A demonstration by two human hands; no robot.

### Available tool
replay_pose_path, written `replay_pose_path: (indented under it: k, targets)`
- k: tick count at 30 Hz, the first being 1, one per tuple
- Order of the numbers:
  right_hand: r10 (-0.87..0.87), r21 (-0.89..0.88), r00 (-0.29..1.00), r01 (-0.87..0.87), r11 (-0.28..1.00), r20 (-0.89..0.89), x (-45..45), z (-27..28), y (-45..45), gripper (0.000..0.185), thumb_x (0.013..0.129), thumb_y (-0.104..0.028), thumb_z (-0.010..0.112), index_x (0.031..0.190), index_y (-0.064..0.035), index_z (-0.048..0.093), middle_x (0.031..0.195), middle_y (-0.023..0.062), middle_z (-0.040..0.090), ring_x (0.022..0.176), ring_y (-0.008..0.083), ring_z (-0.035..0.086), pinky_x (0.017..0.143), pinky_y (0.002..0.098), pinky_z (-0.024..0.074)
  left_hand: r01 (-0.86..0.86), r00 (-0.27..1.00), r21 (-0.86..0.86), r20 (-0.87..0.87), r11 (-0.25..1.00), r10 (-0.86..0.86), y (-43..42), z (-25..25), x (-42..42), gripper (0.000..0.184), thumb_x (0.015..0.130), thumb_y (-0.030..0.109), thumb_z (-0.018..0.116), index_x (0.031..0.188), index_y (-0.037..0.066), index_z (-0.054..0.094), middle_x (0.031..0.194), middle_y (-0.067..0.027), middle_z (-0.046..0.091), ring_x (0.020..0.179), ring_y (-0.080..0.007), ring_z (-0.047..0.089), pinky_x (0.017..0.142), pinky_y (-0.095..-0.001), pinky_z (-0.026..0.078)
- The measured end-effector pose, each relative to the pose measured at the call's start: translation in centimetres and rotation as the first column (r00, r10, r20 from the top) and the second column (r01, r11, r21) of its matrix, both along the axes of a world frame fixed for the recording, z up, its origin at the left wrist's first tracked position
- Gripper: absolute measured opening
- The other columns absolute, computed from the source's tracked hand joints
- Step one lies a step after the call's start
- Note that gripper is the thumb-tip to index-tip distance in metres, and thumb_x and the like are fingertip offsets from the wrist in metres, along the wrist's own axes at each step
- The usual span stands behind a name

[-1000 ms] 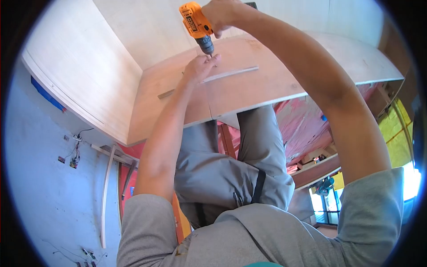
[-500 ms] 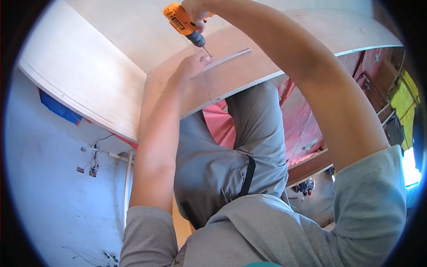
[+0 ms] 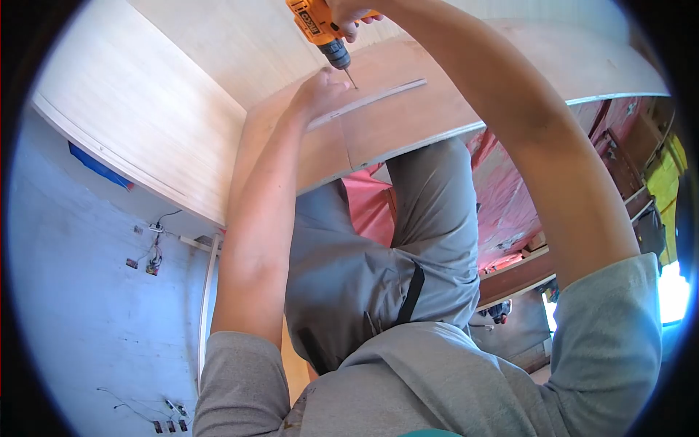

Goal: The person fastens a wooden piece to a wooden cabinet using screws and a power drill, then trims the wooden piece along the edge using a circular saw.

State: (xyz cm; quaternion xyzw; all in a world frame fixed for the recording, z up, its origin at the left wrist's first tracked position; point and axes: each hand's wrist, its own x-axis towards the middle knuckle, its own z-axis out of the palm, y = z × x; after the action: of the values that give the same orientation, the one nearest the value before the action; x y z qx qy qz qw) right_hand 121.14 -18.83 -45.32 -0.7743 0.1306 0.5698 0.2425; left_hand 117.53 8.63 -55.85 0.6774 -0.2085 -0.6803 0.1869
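My right hand [image 3: 351, 17] grips an orange cordless drill [image 3: 313, 20] with a dark chuck, fingers wrapped round its handle. The drill tilts downward, and the tip of its thin bit [image 3: 351, 77] meets or nearly meets the wooden panel [image 3: 393, 120]. Just left of the bit is my left hand [image 3: 320, 91], low over the panel with its fingers curled together. Whether something small sits between those fingertips cannot be made out. A narrow pale strip [image 3: 375, 97] lies on the panel, on the near side of the bit.
A pale wooden side board [image 3: 138, 109] rises at left, with another board [image 3: 211, 36] behind. My legs [image 3: 429, 197] are under the panel's front edge. Wires [image 3: 154, 251] hang from the blue-grey wall. Red sheeting [image 3: 510, 197] and timber are at right.
My left hand has shifted left and away from the bit's tip, uncovering more of the strip. The drill stays in my right hand, bit at the panel. The view has shifted slightly.
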Motion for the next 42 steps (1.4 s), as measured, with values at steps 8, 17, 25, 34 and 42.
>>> replay_pose_path:
  k: [8, 17, 25, 34, 42]
  targets:
    - [-0.163, -0.028, 0.982, 0.166, 0.986, 0.094, -3.0, 1.2, -0.8, 0.039, 0.074, -0.029, 0.095, 0.104, -0.0072, 0.084, 0.098, 0.0132, 0.080, 0.088, 0.0282, 0.076, 0.075, 0.0415, 0.0594, -0.413, 0.904, -0.034, -0.140, 0.910, 0.404, -4.7, 5.0, 1.4, 0.071, 0.097, 0.041, 0.080, 0.149, 0.005, 0.048, 0.134, -0.0102, 0.067, 0.127, -0.0213, 0.066, 0.109, -0.0449, 0.052]
    - [-0.303, 0.023, 0.930, 0.305, 0.952, 0.208, -6.0, 3.2, -1.7, 0.041, 0.075, -0.029, 0.095, 0.106, -0.0054, 0.083, 0.096, 0.0141, 0.080, 0.086, 0.0283, 0.076, 0.073, 0.0409, 0.0592, -0.523, 0.802, 0.048, -0.310, 0.851, 0.510, -6.6, 3.2, 1.1, 0.060, 0.108, 0.044, 0.068, 0.151, 0.007, 0.048, 0.139, -0.0143, 0.065, 0.126, -0.0316, 0.068, 0.111, -0.0494, 0.053]
    - [-0.309, 0.059, 0.926, 0.304, 0.951, 0.215, -6.2, 3.2, -1.4, 0.043, 0.075, -0.029, 0.096, 0.107, -0.0038, 0.082, 0.095, 0.0150, 0.079, 0.085, 0.0283, 0.075, 0.072, 0.0404, 0.0591, -0.368, 0.926, -0.105, -0.135, 0.924, 0.353, -4.3, 3.9, 2.7, 0.065, 0.100, 0.060, 0.075, 0.139, 0.009, 0.063, 0.114, -0.0009, 0.075, 0.111, -0.0140, 0.071, 0.101, -0.0321, 0.050]
    - [-0.304, 0.091, 0.938, 0.292, 0.952, 0.169, -0.7, 1.9, 1.7, 0.045, 0.073, -0.029, 0.097, 0.102, 0.0005, 0.080, 0.082, 0.0125, 0.074, 0.073, 0.0264, 0.071, 0.064, 0.0397, 0.0573, -0.534, 0.816, 0.132, -0.180, 0.835, 0.550, 6.1, 1.7, 5.2, 0.048, 0.103, 0.041, 0.075, 0.137, 0.008, 0.064, 0.125, -0.0063, 0.074, 0.125, -0.0180, 0.065, 0.113, -0.0317, 0.046]
    - [-0.261, 0.157, 0.958, 0.242, 0.958, 0.115, 4.2, -0.5, 4.8, 0.046, 0.074, -0.029, 0.096, 0.104, 0.0024, 0.079, 0.088, 0.0143, 0.077, 0.077, 0.0256, 0.073, 0.066, 0.0401, 0.0586, -0.486, 0.847, 0.061, -0.213, 0.872, 0.487, 10.6, -0.6, 3.9, 0.028, 0.097, 0.009, 0.069, 0.123, -0.002, 0.075, 0.108, -0.0061, 0.079, 0.100, -0.0138, 0.073, 0.095, -0.0286, 0.058]
